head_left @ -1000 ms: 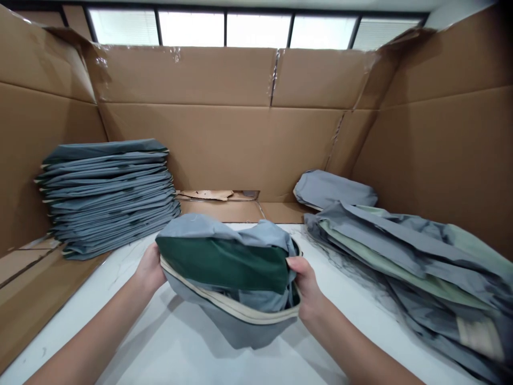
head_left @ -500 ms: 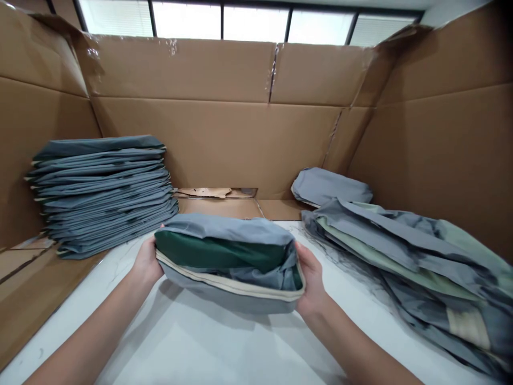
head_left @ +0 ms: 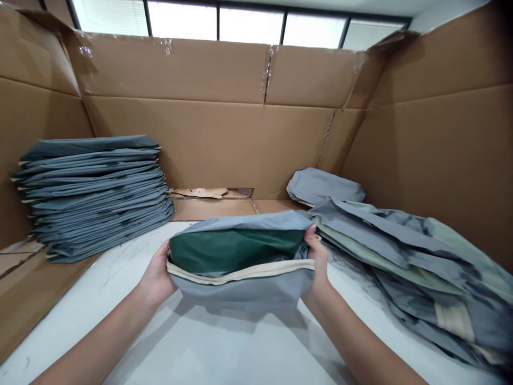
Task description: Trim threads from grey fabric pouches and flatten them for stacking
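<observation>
A grey fabric piece (head_left: 248,291) with a dark green inside and a cream edge strip is held up above the white marble-patterned surface. My left hand (head_left: 159,274) grips its left end, and my right hand (head_left: 316,262) grips its right end, fingers over the upper corner. The piece gapes between its top flap and the cream strip, showing the green. Parts of the fingers are hidden behind the fabric at both ends.
A tall stack of folded grey-blue pieces (head_left: 100,198) stands at the left. Loose grey and pale green pieces (head_left: 401,256) lie heaped at the right, with a folded grey piece (head_left: 324,184) behind them. Cardboard walls (head_left: 208,139) enclose the back and sides of the white surface (head_left: 224,347).
Both hands and the fabric piece have shifted right. The cream strip's right end has risen, the green inside shows more evenly, and my right fingers have come over the upper corner.
</observation>
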{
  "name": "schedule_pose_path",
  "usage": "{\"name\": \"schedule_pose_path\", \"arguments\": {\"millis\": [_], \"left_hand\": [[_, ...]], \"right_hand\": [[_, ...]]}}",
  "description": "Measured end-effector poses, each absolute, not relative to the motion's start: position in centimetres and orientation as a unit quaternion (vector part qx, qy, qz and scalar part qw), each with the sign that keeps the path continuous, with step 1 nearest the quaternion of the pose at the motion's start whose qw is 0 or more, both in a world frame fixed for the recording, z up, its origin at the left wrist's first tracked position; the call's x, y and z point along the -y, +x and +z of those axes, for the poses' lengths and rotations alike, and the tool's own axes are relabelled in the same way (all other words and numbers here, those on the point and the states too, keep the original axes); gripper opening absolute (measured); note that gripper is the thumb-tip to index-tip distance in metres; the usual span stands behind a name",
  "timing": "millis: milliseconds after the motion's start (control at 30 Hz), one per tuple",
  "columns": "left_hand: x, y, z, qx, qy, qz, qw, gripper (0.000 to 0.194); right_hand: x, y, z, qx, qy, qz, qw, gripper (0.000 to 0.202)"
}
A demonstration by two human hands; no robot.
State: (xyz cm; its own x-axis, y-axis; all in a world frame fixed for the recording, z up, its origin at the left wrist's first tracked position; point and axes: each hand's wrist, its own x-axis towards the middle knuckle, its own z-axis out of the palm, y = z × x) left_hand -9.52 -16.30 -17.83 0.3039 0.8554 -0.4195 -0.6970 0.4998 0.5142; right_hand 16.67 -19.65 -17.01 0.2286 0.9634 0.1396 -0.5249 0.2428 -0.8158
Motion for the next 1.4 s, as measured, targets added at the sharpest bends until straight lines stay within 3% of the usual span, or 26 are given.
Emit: {"name": "schedule_pose_path", "arguments": {"millis": [133, 467, 667, 867, 1167, 1300, 1400], "left_hand": [[16.7, -8.9, -17.3, -0.365, 0.101, 0.483, 0.789, 0.022], [15.5, -10.1, -17.5, -0.353, 0.11, 0.505, 0.78, 0.029], [15.7, -10.0, -17.1, -0.343, 0.109, 0.51, 0.781, 0.026], [15.3, -10.7, -15.9, -0.377, 0.1, 0.551, 0.738, 0.022], [14.7, -10.7, -17.5, -0.398, 0.116, 0.508, 0.755, 0.025], [14.4, -10.9, -17.6, -0.389, 0.125, 0.518, 0.752, 0.024], [14.3, -10.9, -17.8, -0.384, 0.128, 0.526, 0.748, 0.026]], "right_hand": [[19.1, 16.5, -17.2, 0.281, -0.347, 0.503, 0.74, 0.061], [20.3, 16.1, -16.5, 0.324, -0.336, 0.613, 0.638, 0.071], [20.2, 16.3, -17.0, 0.297, -0.36, 0.594, 0.655, 0.056], [21.0, 15.0, -15.6, 0.29, -0.356, 0.647, 0.609, 0.05], [23.0, 15.2, -15.0, 0.257, -0.296, 0.668, 0.632, 0.026], [23.5, 14.9, -15.0, 0.256, -0.277, 0.684, 0.624, 0.031], [23.5, 14.7, -15.2, 0.257, -0.274, 0.706, 0.6, 0.048]]}}
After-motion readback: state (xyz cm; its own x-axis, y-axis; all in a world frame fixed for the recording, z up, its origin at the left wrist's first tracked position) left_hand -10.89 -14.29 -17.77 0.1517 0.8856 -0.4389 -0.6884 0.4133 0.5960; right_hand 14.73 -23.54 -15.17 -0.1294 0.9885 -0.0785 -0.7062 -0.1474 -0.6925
